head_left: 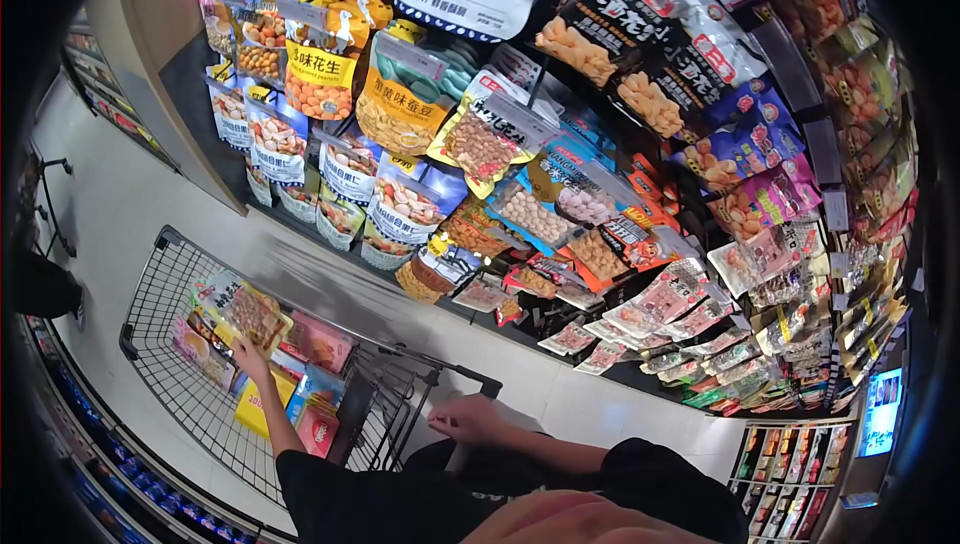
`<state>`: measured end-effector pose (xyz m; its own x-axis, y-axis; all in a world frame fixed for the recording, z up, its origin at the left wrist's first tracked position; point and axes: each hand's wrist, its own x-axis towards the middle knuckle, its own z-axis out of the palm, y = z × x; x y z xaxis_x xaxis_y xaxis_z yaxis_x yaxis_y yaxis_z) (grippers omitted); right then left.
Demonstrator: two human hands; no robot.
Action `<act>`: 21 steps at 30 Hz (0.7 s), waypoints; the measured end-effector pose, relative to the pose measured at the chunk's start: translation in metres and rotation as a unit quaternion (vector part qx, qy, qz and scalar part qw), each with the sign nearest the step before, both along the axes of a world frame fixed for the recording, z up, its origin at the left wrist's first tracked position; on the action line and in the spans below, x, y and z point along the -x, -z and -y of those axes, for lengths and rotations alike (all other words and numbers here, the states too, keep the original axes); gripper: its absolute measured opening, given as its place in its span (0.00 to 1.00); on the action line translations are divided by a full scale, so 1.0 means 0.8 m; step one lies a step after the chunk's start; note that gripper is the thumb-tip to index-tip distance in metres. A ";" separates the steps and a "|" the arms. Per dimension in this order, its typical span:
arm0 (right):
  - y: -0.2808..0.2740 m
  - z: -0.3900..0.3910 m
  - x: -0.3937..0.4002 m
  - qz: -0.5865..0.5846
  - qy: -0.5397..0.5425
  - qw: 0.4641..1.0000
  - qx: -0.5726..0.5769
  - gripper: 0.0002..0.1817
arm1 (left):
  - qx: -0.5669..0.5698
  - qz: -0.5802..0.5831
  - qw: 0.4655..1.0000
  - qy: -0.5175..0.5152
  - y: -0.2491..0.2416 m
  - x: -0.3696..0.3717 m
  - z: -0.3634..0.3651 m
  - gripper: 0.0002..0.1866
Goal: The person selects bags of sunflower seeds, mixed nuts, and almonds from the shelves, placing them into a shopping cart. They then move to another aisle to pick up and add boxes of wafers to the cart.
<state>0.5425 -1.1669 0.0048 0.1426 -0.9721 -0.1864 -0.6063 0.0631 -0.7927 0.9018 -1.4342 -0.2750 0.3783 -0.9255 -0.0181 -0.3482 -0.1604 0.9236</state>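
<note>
My left hand (253, 359) grips the lower edge of a bag of peanuts (240, 312), tilted over the wire shopping cart (150, 289). The bag has a pale green and white top and a clear window showing reddish nuts. Beneath and beside it in the cart lie a yellow package (266, 402), a pink package (318, 342), a blue package (312, 386) and a red package (318, 432). My right hand (468, 418) is curled beside the cart's handle end (488, 384), close to my body. Whether its fingers hold anything is hidden.
Shelves packed with snack bags, such as the yellow peanut bags (320, 74) and mixed nut bags (405, 206), run along the cart's far side. Another shelf (110, 464) lines the left. A lit screen (882, 412) stands at right. Part of a dark-clothed person (45, 294) shows at far left.
</note>
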 end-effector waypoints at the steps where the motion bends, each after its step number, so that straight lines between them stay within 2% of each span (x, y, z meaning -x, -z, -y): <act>1: 0.004 0.009 0.004 0.069 0.016 0.996 -0.048 0.06 | 0.016 -0.064 0.998 -0.002 -0.050 0.015 -0.015 0.11; 2: 0.008 0.019 0.009 0.140 0.030 0.985 -0.096 0.06 | 0.032 -0.126 0.991 -0.003 -0.102 0.036 -0.031 0.10; 3: 0.014 0.032 0.016 0.179 0.056 0.978 -0.092 0.08 | -0.021 -0.119 0.992 0.047 -0.099 0.027 -0.045 0.09; 4: 0.016 0.048 0.022 0.219 0.080 0.968 -0.089 0.10 | 0.026 -0.177 0.980 0.090 -0.098 0.032 -0.057 0.08; 5: 0.009 0.064 0.026 0.263 0.106 0.955 -0.082 0.13 | 0.037 -0.220 0.971 0.090 -0.182 0.078 -0.073 0.08; 6: 0.002 0.080 0.031 0.305 0.130 0.940 -0.079 0.16 | 0.009 -0.220 0.972 0.087 -0.203 0.092 -0.083 0.07; 7: 0.005 0.097 0.040 0.294 0.125 0.947 -0.041 0.20 | 0.018 -0.211 0.970 0.120 -0.203 0.095 -0.093 0.07; 8: 0.009 0.113 0.047 0.284 0.120 0.951 -0.006 0.23 | 0.008 -0.136 0.983 0.123 -0.241 0.118 -0.105 0.09; 9: 0.006 0.128 0.053 0.270 0.132 0.954 0.015 0.24 | 0.031 -0.150 0.979 0.136 -0.281 0.148 -0.114 0.09; 10: 0.002 0.142 0.059 0.256 0.145 0.955 0.038 0.25 | 0.000 -0.220 0.957 0.188 -0.288 0.157 -0.121 0.10; 12: -0.009 0.162 0.085 0.374 0.109 0.921 -0.008 0.27 | -0.082 -0.311 0.926 0.197 -0.302 0.193 -0.133 0.10; 13: -0.025 0.167 0.103 0.425 0.064 0.901 -0.059 0.24 | -0.042 -0.270 0.929 0.251 -0.330 0.223 -0.134 0.10; 14: -0.014 0.164 0.121 0.433 0.062 0.895 -0.087 0.19 | -0.089 -0.225 0.924 0.294 -0.327 0.239 -0.128 0.11; 15: -0.030 0.162 0.132 0.415 0.106 0.901 -0.065 0.16 | -0.125 -0.222 0.903 0.345 -0.371 0.264 -0.124 0.10; 16: -0.047 0.156 0.145 0.393 0.152 0.906 -0.044 0.13 | -0.116 -0.224 0.897 0.362 -0.398 0.294 -0.116 0.07; 17: -0.044 0.150 0.166 0.387 0.194 0.899 -0.059 0.12 | -0.149 -0.224 0.872 0.408 -0.382 0.303 -0.095 0.07; 18: -0.036 0.145 0.188 0.379 0.237 0.892 -0.073 0.12 | 0.022 -0.231 0.894 0.384 -0.395 0.337 -0.088 0.14; 19: -0.032 0.141 0.208 0.360 0.255 0.896 -0.055 0.12 | 0.056 -0.195 0.924 0.326 -0.397 0.362 -0.076 0.17; 21: -0.027 0.130 0.240 0.320 0.237 0.916 0.037 0.15 | 0.099 -0.194 0.935 0.279 -0.441 0.411 -0.060 0.17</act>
<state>0.3504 -1.2709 0.0263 -0.2424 -0.9596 -0.1430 0.0670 0.1305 -0.9892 0.5732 -1.3862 0.0776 -0.1634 -0.9767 0.1393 0.0416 0.1343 0.9901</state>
